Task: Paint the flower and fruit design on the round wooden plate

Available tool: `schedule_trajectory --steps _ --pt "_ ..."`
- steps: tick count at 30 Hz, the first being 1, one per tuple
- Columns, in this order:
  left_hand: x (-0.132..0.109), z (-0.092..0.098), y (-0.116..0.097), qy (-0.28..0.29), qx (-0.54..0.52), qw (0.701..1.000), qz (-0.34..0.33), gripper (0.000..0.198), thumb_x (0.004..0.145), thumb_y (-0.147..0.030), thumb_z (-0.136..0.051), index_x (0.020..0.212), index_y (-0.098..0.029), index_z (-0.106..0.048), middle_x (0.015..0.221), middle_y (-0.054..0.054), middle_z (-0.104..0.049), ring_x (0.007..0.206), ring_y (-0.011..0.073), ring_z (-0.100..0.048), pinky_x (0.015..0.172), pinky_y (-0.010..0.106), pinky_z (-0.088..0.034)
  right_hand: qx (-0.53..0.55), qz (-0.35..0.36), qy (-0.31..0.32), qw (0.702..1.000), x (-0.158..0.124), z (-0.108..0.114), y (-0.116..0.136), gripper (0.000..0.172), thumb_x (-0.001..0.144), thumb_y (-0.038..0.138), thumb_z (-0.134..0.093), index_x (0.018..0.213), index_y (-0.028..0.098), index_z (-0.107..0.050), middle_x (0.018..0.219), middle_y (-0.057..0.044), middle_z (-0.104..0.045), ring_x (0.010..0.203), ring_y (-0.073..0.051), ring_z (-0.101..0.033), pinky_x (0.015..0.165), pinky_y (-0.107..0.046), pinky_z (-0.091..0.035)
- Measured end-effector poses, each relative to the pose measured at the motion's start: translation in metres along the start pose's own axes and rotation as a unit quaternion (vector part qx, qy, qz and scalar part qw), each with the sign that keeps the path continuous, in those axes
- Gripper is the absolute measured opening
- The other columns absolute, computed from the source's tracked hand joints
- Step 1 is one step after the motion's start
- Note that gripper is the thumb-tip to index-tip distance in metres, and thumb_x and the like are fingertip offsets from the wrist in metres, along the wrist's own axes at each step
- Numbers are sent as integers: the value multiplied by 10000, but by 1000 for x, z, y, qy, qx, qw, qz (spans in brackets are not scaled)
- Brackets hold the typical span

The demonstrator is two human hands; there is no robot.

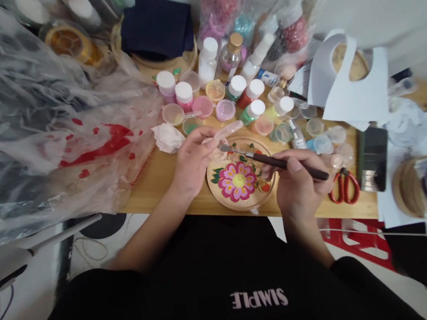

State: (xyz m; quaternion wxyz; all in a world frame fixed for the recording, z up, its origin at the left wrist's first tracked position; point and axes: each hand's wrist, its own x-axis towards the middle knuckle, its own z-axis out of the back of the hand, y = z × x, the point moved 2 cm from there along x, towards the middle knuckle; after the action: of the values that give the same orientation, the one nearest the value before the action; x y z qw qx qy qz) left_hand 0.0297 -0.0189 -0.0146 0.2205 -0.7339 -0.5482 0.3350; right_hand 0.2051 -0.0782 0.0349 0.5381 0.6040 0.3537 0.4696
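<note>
My left hand [193, 160] is closed round a pale translucent stick [229, 131] that points up to the right. Something clear below its fingers is too blurred to name. In my right hand [299, 181] is a palette knife [268, 159] with a dark handle, its small metal blade close to the left fingertips. Beneath both hands lies a round wooden disc [220, 197] bearing a pink and magenta flower [238, 180] with a yellow centre, green leaves and orange-red shapes. The right part of the disc is partly covered by the right hand.
Behind the disc stand several white-capped paint jars [237, 86] and small cups [225, 109]. A crumpled tissue [169, 137] lies left of them. Red-handled pliers [343, 187] and a dark green box cutter [375, 157] lie right. Plastic sheeting [48, 127] covers the left side.
</note>
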Motion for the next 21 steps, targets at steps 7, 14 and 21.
schedule_trajectory --steps 7,14,21 --pt "-1 -3 0 10 10 1000 -8 343 667 -409 -923 833 -199 -708 786 -37 -700 729 96 -646 692 237 -498 2 -28 8 1000 -5 -2 -7 114 944 333 -660 917 276 -755 718 1 -707 666 -186 -728 532 -304 -539" --pt "0 -4 -3 -10 23 1000 -4 352 642 -404 -930 808 -196 -700 754 -20 -696 679 111 -629 672 257 -505 -10 -11 38 999 -5 6 0 121 922 361 -701 1003 281 -740 813 -4 -757 659 -183 -733 574 -334 -608" --pt "-1 -7 -5 -15 34 999 -14 348 646 -429 -932 801 -204 -717 775 -14 -698 718 116 -634 705 261 -512 -132 45 125 982 4 5 33 187 857 142 -684 993 255 -744 925 -7 -788 825 -165 -759 717 -297 -642"
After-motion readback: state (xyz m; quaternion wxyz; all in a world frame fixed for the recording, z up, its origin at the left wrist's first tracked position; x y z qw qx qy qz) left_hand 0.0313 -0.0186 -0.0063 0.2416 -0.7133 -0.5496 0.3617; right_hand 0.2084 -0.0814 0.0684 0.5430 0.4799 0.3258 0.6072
